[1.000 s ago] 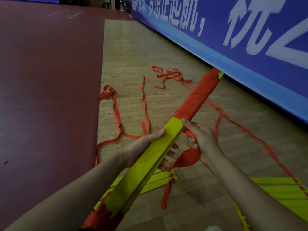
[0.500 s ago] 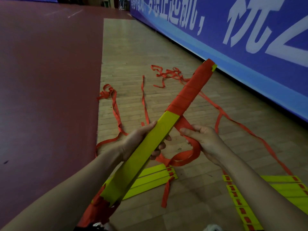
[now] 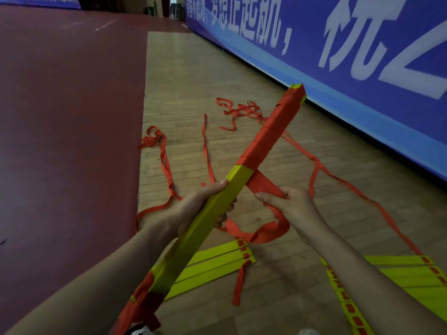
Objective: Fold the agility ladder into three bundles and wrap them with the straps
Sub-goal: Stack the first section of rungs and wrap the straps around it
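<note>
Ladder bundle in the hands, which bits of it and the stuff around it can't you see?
Head view: the near end of the bundle runs off the bottom edge.
Fingers of the left hand mostly hide behind the bundle.
The strap pinched by the right hand vanishes behind the bundle.
The yellow rungs on the floor are cut by the right edge and covered by the right arm.
</note>
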Available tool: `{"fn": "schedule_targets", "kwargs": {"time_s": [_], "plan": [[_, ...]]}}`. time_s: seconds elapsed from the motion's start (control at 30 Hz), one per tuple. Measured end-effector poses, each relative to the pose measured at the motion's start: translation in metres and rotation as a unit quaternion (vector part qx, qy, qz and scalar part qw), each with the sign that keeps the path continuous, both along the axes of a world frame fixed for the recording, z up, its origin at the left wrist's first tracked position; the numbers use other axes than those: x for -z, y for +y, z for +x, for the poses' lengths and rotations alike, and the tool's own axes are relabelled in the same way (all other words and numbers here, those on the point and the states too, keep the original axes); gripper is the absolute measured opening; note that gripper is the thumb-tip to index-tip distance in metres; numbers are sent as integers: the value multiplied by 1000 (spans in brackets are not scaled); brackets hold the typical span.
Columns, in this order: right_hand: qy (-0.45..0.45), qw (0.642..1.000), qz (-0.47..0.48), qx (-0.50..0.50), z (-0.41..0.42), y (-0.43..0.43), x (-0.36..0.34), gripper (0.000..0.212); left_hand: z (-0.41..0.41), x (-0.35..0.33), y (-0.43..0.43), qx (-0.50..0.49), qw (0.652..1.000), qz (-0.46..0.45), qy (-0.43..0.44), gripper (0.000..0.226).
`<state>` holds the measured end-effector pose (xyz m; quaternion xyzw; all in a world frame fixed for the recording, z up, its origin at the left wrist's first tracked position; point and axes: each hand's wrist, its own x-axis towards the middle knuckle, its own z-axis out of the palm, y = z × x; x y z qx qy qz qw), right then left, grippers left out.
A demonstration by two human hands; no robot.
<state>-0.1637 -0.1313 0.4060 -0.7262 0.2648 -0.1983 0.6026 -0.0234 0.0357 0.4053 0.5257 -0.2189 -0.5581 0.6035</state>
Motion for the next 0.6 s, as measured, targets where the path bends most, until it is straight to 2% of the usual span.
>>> {"fn": "schedule_targets", "kwargs": {"time_s": [0.2,0.3,0.43,0.53,0.6], "plan": [[-21,997,-74,29,7,10,-3,33,-16,-1,-12,-82,993,41,-70,34],[-9,993,-106,42,9,15,-3,50,-23,3,-17,-132,980,61,-134,30],[8,989,-129,71,11,19,-1,62,-33,6,-25,-157,954,85,-240,28],[19,991,-99,84,14,21,4,69,-40,9,-29,-182,932,95,-298,31],[18,995,-46,92,18,21,10,70,-42,9,-28,-199,909,103,-352,37]]}}
